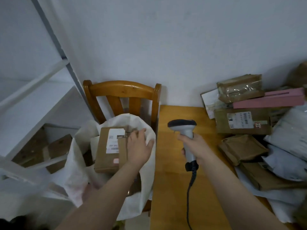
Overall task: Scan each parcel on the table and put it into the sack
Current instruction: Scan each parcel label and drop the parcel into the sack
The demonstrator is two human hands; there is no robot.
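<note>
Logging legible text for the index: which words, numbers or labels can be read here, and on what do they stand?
Nothing can be read for certain.
Box label, on the box in the sack: print, too blurred.
Parcel label, on the brown parcel on the table: barcodes and print, too small.
Sticker beside that label: red marks, illegible.
Scanner: no text visible.

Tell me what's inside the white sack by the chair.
A brown cardboard parcel with a white label lies in the white sack, the left hand open over its right edge. Whatever lies under the parcel is covered.
</note>
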